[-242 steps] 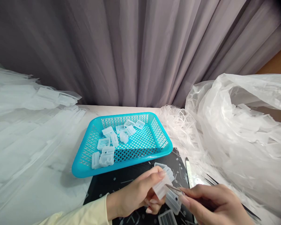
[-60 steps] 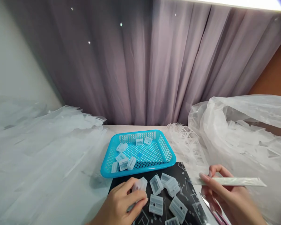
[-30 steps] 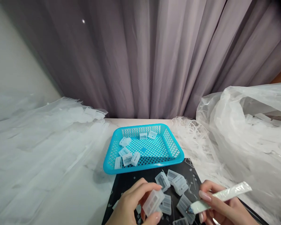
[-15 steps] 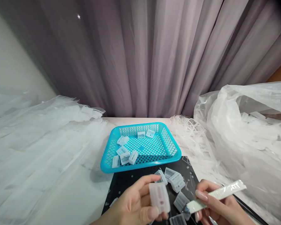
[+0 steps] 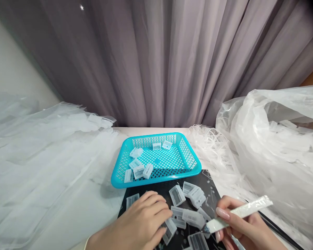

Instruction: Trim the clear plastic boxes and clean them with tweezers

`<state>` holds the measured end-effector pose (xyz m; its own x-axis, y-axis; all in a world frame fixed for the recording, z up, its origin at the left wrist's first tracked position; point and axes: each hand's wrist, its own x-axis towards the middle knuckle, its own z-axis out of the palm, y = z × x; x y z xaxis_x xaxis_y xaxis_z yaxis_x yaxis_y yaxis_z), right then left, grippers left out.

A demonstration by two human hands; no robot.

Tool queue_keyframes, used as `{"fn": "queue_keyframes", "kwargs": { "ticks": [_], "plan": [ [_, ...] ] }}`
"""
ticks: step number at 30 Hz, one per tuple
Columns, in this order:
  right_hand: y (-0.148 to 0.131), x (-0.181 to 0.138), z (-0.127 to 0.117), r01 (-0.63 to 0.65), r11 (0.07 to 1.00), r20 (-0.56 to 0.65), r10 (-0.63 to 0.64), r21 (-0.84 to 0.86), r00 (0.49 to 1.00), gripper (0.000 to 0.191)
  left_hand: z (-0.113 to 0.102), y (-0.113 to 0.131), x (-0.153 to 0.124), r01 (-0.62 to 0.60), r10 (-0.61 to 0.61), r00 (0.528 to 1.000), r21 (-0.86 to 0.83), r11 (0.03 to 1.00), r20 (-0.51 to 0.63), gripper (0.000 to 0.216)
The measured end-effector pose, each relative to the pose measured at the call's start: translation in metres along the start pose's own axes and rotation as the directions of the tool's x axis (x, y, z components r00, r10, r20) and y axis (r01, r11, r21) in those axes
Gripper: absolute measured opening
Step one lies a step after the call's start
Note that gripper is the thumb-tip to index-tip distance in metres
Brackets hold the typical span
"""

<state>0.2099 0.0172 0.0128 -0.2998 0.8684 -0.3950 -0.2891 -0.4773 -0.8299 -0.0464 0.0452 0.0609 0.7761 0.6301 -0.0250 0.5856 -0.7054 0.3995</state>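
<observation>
My left hand (image 5: 143, 222) lies palm down on the black mat (image 5: 148, 194), its fingers curled over a translucent plastic clip (image 5: 169, 230) at the fingertips. My right hand (image 5: 240, 225) pinches a flat whitish tool (image 5: 240, 213) whose dark tip points down at the clips. Several more clear clips (image 5: 190, 198) lie loose on the mat between the hands. A single clip (image 5: 132, 200) sits at the mat's left edge.
A turquoise mesh basket (image 5: 190, 163) with several clips inside stands just beyond the mat. Crumpled clear plastic bags (image 5: 276, 146) fill the right side and white plastic sheeting (image 5: 41, 156) the left. A grey curtain (image 5: 159, 62) hangs behind. White plastic shreds (image 5: 211, 146) lie right of the basket.
My left hand has dropped from holding a clip up in the air to lying flat on the mat over the clips. The right hand with the tool has barely shifted.
</observation>
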Motion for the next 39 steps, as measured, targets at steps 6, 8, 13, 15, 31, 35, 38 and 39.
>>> {"fn": "queue_keyframes", "kwargs": {
  "ticks": [6,8,13,15,31,35,38,39],
  "plan": [
    [-0.004,0.000,0.004,-0.026,1.000,-0.015,0.026,-0.008,1.000,0.056,0.004,-0.005,0.004,-0.009,0.012,0.995,0.032,0.999,-0.100,0.019],
    [-0.003,0.000,0.003,-0.025,1.000,-0.011,0.025,-0.011,1.000,0.055,0.004,-0.006,0.004,0.006,-0.006,0.993,-0.002,1.000,-0.114,0.022],
    [-0.001,0.000,0.001,-0.021,1.000,0.011,0.021,-0.013,1.000,0.053,0.005,-0.004,0.004,0.145,-0.175,0.979,-0.251,0.957,-0.101,0.024],
    [0.000,0.001,0.001,-0.014,1.000,0.015,0.014,-0.016,1.000,0.052,0.003,-0.002,0.007,0.290,-0.340,0.940,-0.556,0.779,0.013,0.021],
    [0.000,0.001,0.002,-0.032,0.999,-0.006,0.032,-0.015,0.999,0.053,0.007,0.007,0.008,0.395,-0.298,0.860,-0.910,-0.124,0.414,0.022],
    [-0.001,0.000,0.002,-0.034,0.999,-0.020,0.034,-0.020,0.999,0.053,0.013,0.006,0.007,0.377,-0.387,0.880,-0.901,0.214,0.276,0.042],
    [0.000,-0.001,0.002,-0.038,0.999,-0.012,0.038,-0.014,0.999,0.052,0.005,0.002,0.003,0.397,-0.437,0.880,-0.791,0.466,0.185,0.055],
    [0.000,-0.001,0.001,-0.037,0.999,-0.009,0.037,-0.018,0.999,0.052,-0.001,0.001,0.000,0.400,-0.441,0.886,-0.722,0.565,0.145,0.052]
  ]
}}
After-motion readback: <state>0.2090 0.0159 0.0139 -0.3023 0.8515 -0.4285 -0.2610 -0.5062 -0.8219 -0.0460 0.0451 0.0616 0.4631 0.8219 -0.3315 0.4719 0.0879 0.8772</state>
